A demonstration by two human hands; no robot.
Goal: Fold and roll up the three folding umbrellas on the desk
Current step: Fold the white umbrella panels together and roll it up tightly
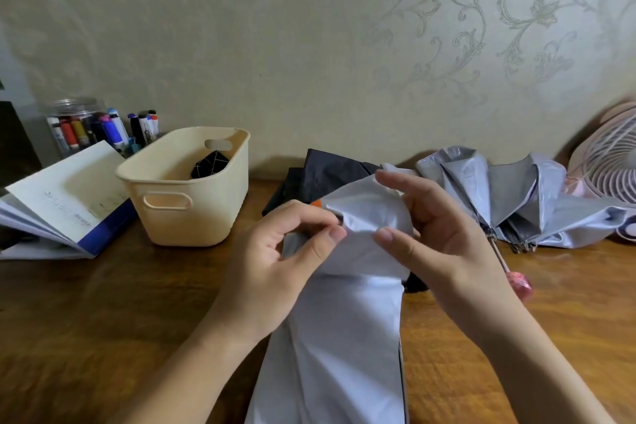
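1. a pale umbrella (344,337), its white-lilac cloth loose and creased, runs from the bottom edge of the view up the middle of the wooden table (103,320).
2. the left hand (275,258) pinches a fold of that cloth between thumb and forefinger at the upper left of the bundle.
3. the right hand (444,234) holds the top of the same cloth, thumb pressed on the front and fingers curved over the back; the two hands are close together but not touching.
4. just right of the right wrist a thin shaft ends in a pink handle (519,284) lying on the table.
5. that shaft belongs to a silver umbrella (516,200), half collapsed, its folds spread against the wall on the right.
6. behind the hands lies a black umbrella (330,169), crumpled, partly hidden by the pale cloth.
7. to the left stands a cream plastic basket (192,213) with a dark patterned thing (210,165) inside.
8. further left an open book (62,203) lies propped, and behind it stands a clear jar of markers (79,127).
9. at the far right edge stands a pink fan (609,162).
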